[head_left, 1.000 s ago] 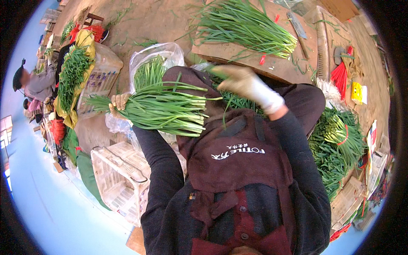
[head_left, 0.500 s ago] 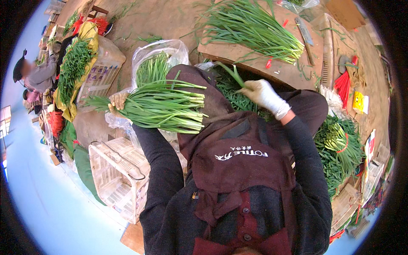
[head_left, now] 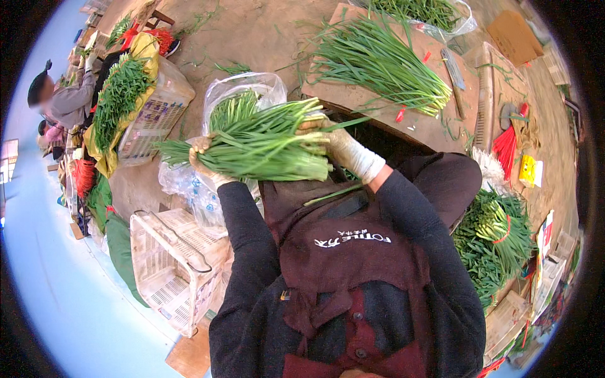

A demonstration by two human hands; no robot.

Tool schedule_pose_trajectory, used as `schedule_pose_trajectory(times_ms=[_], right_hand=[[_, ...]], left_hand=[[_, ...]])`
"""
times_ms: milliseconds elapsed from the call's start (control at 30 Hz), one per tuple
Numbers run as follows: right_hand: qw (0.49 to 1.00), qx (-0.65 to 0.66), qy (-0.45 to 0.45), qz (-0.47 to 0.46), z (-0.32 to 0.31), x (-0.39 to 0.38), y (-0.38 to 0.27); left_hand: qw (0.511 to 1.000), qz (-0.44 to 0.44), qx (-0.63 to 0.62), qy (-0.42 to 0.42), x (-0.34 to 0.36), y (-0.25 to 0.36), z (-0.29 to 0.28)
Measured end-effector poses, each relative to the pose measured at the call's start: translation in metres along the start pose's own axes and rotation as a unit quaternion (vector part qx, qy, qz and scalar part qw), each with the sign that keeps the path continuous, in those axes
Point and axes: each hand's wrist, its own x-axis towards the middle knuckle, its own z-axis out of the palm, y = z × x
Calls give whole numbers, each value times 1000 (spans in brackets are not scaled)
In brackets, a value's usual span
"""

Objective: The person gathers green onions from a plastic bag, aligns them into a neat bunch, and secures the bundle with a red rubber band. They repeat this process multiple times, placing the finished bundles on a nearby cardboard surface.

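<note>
A thick bunch of garlic chives [head_left: 265, 151] lies sideways above my lap, leaf tips to the left and pale stem ends to the right. My left hand [head_left: 207, 162], in a soiled pale glove, is closed round its leafy part. At the stem end, my right hand [head_left: 340, 146], also gloved, has its fingers closed on the upper stalks; some fingertips are hidden by the greens. One loose chive stalk [head_left: 333, 195] rests on my dark apron [head_left: 353, 258]. Beyond the bunch, more chives [head_left: 233, 110] stand in a clear plastic bag [head_left: 275, 88].
Ahead, a board [head_left: 353, 107] bears a large chive pile [head_left: 391, 66] and a knife [head_left: 452, 69]. A white plastic crate [head_left: 179, 271] stands at left. Tied chives [head_left: 495, 227] and red ties [head_left: 505, 145] lie at right. Another person [head_left: 66, 101] works at far left.
My right hand has moved left, from holding a few stalks apart to the bunch's stem end. A loose stalk now shows on the apron. The bunch has shifted slightly right.
</note>
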Motion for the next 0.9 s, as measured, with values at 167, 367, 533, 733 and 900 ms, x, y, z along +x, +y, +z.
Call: schedule_pose_trajectory(times_ms=[167, 367, 533, 733, 900], right_hand=[[968, -241, 32, -59, 15, 6, 22], [979, -171, 80, -80, 26, 2, 15], [992, -122, 34, 17, 9, -19, 27], [954, -79, -123, -262, 0, -88, -16], [988, -145, 51, -19, 31, -93, -35]], left_hand=[[988, -71, -99, -92, 4, 2, -17], [978, -86, -131, -135, 14, 0, -16], [975, -84, -141, -148, 14, 3, -13], [983, -71, -133, -103, 14, 6, -10], [987, -71, -109, -97, 13, 4, -4]])
